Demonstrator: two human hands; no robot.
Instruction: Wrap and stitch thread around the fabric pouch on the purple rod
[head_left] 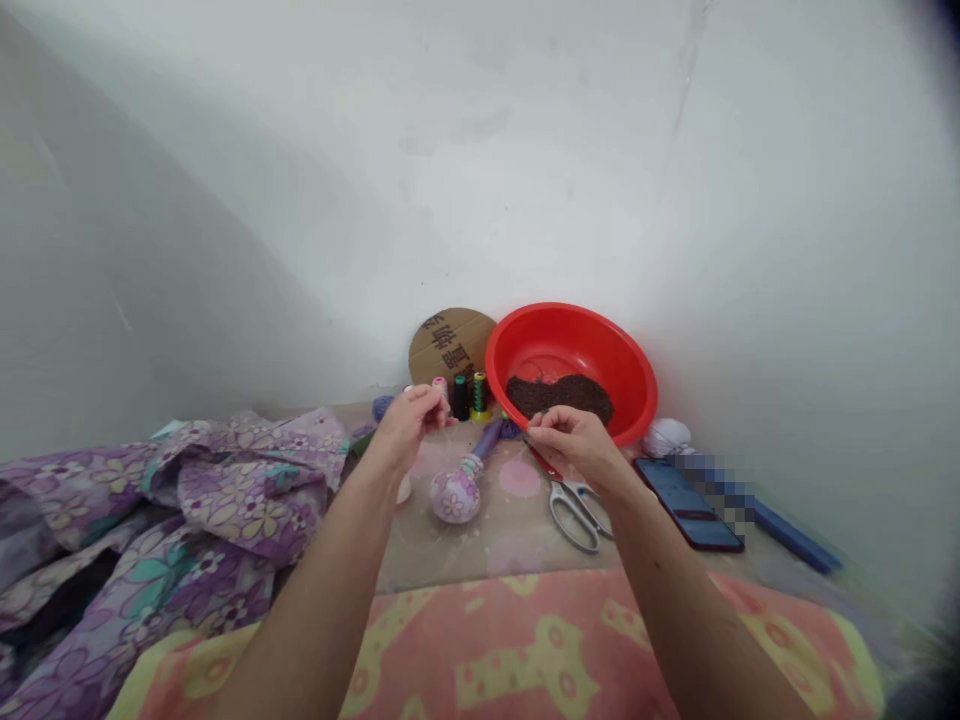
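Step apparently fine fingertip work, calling for steady pinch next. Purple floral fabric heap [247, 480] fills lower left. Red plastic basin [630, 370], right of centre, may hamper right hand [568, 435]. It and left hand [409, 422], mid-frame, both pinched; cannot tell on what. Floral cloth ball [454, 500] on purple handle [489, 438] between them, lower centre. Grey-handled metal scissors [557, 492], lower centre-right.

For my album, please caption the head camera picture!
Left hand and right hand poised near a flowery ball, a red basin behind.
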